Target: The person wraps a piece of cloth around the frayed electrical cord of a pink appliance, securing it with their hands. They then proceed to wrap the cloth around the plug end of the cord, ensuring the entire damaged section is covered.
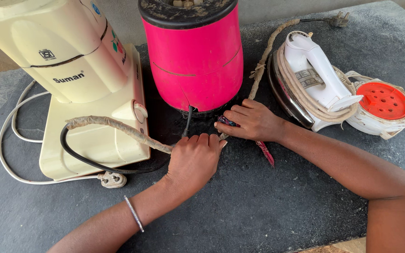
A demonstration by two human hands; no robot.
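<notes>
My left hand (194,157) is clenched around a frayed cloth-wrapped cord (118,127) just in front of the pink mixer base (194,61). My right hand (254,122), at the base's front right foot, pinches a pink-handled screwdriver (264,151), tip toward the cord end. Best practice, I judge: hold the cord taut and steady. Left of the base stands a cream mixer (78,84); right of it, a white iron (312,79).
</notes>
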